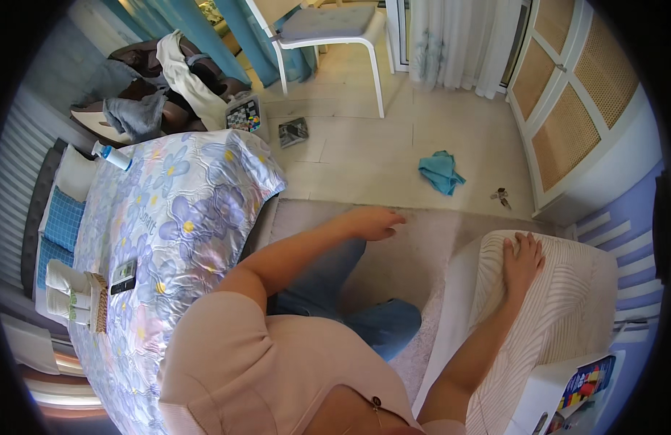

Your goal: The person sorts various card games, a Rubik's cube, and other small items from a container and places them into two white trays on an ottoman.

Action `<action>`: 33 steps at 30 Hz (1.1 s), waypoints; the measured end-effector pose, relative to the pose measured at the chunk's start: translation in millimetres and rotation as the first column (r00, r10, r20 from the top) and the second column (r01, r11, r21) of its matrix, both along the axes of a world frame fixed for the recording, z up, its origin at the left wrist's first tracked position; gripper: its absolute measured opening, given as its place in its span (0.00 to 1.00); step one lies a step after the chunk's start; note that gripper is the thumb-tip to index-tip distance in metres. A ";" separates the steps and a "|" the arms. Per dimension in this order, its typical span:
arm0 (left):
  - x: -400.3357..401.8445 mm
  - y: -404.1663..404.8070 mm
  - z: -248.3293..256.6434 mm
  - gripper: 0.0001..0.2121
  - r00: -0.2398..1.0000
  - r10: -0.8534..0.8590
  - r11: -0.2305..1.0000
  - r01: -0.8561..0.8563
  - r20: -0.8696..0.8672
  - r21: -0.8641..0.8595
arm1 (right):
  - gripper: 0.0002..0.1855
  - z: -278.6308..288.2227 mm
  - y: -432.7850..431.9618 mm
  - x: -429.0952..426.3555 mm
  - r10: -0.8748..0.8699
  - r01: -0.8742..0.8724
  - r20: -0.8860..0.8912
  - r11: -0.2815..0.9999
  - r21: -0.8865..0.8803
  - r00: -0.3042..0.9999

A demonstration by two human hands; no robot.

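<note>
My right hand (523,262) rests palm down on the end of a narrow mattress (564,293) with a white, wavy-patterned cover. Its fingers are slightly spread and grip nothing. Bent in front of my body, my left arm brings my left hand (373,223) over the beige rug (401,255), close to my jeans-clad knee. That hand is free of any object, its fingers loosely curled and a little apart. On the floor beyond the rug lies a crumpled turquoise cloth (442,172). A small dark-and-light object (500,198), too small to name, lies nearer the wardrobe.
To the left, a bed with a floral quilt (194,212) bears a smartphone (124,276), a basket of rolled towels (99,304) and a pump bottle (113,156). Clothes (177,81) pile up behind it. A white chair (330,30) and a rattan-front wardrobe (566,114) border the floor.
</note>
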State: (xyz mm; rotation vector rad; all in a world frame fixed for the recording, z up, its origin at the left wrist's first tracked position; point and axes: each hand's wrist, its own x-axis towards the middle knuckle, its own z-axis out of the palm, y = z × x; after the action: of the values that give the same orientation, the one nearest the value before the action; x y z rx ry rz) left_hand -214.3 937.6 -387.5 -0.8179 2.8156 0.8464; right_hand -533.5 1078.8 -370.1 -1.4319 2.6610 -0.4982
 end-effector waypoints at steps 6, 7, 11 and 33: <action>55.1 -51.6 -11.9 0.19 0.973 0.165 0.986 -0.163 0.159 -0.028 | 0.22 -4.2 -0.3 -5.9 -0.082 0.080 -0.017 0.990 -0.112 0.996; 79.3 -59.9 -17.8 0.19 0.962 0.196 0.981 -0.191 0.189 -0.045 | 0.21 -5.4 -2.5 -3.4 -0.067 0.062 -0.028 0.989 -0.131 0.997; 168.4 -104.1 -39.5 0.19 0.894 0.430 0.900 -0.435 0.124 0.018 | 0.20 -1.4 -8.6 1.2 -0.055 0.047 -0.042 0.985 -0.165 0.998; 466.0 -522.6 -262.3 0.31 -0.895 0.384 -0.349 0.086 0.226 0.933 | 0.42 12.0 -50.0 34.4 -0.293 0.470 -0.451 0.809 0.352 0.843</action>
State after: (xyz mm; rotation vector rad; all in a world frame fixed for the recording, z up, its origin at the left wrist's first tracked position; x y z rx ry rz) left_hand 251.7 415.1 -649.8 1.3291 0.3568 -0.9087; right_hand -499.0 1028.8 -358.1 -0.9098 3.0920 0.4255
